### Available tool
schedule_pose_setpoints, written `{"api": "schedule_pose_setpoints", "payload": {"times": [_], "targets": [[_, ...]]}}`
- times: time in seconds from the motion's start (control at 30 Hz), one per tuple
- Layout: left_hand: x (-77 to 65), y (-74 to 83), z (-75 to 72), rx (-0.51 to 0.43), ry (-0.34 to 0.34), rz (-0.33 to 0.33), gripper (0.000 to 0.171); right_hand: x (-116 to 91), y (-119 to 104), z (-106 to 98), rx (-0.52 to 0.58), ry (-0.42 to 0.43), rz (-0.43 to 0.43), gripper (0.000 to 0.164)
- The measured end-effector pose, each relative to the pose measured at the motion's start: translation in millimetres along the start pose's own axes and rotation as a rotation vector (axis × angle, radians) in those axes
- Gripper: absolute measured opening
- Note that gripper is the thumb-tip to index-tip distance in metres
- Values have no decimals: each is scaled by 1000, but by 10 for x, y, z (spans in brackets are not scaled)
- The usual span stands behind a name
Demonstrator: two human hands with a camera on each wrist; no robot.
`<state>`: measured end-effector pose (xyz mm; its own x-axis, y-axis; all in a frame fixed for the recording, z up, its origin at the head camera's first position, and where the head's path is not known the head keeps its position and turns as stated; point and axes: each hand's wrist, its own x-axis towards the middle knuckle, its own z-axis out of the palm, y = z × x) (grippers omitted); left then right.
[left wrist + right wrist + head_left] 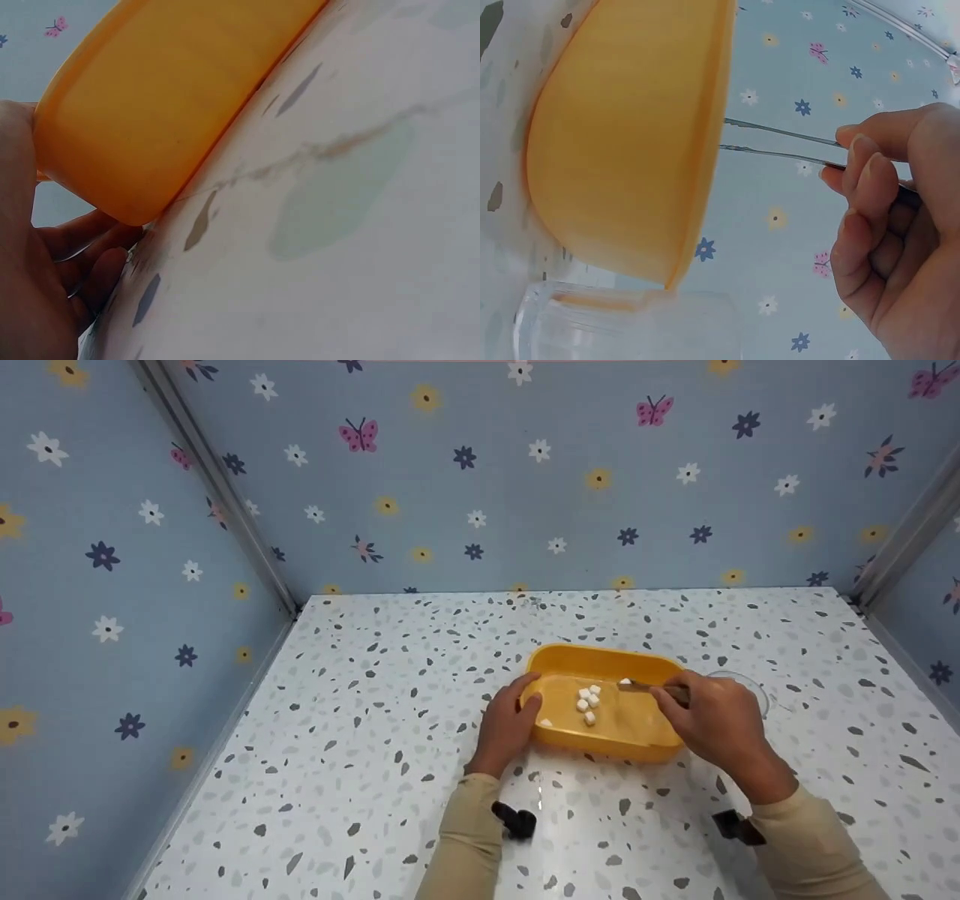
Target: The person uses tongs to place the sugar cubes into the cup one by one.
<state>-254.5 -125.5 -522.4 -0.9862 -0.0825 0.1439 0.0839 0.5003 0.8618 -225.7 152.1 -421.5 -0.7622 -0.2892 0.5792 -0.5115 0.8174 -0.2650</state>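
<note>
A yellow plastic tub stands on the speckled table with several small white cubes on its floor. My left hand holds the tub's left end, thumb at the rim, and in the left wrist view its other fingers curl beneath the tub's corner. Between thumb and fingers, my right hand pinches metal tweezers over the tub's right side. One white piece is at the tweezers' tips in the head view; whether they grip it I cannot tell. The tub wall hides the tips in the right wrist view.
A clear round container stands close against the tub's right end, partly hidden behind my right hand in the head view. Blue flower-patterned panels enclose the table at the back and both sides.
</note>
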Motion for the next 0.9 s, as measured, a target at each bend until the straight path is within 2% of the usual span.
{"api": "schedule_pose_setpoints", "payload": {"times": [0.33, 0.9], "targets": [[4, 11, 10, -2, 2, -11, 41, 6, -4, -108, -4, 40, 6, 19], [9, -3, -2, 0, -2, 7, 41, 6, 50, -329, -12, 89, 30, 17]]}}
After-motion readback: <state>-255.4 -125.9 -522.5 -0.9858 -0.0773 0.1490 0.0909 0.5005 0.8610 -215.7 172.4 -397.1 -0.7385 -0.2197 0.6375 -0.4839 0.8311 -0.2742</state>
